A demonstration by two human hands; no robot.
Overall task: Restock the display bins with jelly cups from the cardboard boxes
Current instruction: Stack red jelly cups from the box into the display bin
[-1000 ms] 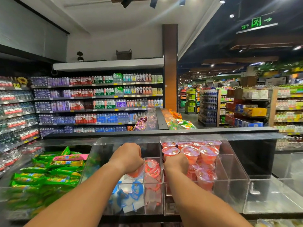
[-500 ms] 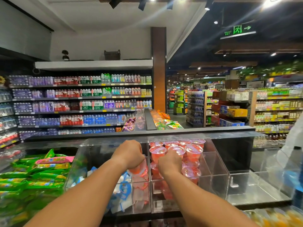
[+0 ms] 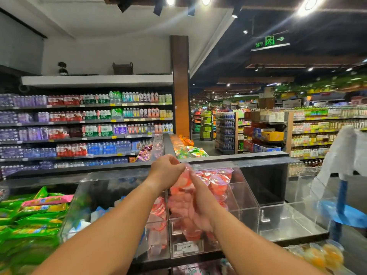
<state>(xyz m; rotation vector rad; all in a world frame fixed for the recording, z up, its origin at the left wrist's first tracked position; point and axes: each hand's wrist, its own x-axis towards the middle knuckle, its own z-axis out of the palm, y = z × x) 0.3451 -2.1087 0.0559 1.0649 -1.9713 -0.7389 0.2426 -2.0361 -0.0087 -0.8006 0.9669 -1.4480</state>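
Red jelly cups (image 3: 216, 179) fill the clear acrylic bin (image 3: 241, 187) in front of me, and that is where both my arms reach. From the head camera, my left hand (image 3: 165, 171) is raised above the bin's front half, fingers curled and pinching a blurred pink-red jelly cup (image 3: 184, 178) at its top edge. My right hand (image 3: 200, 203) sits just below and right of it, inside the same bin, but it is smeared by motion and I cannot tell whether its fingers hold anything or how far they are curled.

At the back of the bin I can count about four cup lids facing up; more lie under them, too blurred to count. One price tag (image 3: 185, 248) is stuck on the bin's front wall. To the left stands a second clear bin (image 3: 83, 197) holding blue-and-white packets and a few red cups along its right side. To the right is a third clear bin (image 3: 286, 221). Left of all three, a heap of green snack packets (image 3: 29, 219) has one pink packet (image 3: 47, 200) lying on top. At the lower right edge, some orange-yellow cups (image 3: 325, 255) show, blurred. Two long runs of drink shelves (image 3: 85, 128) stand behind the counter.
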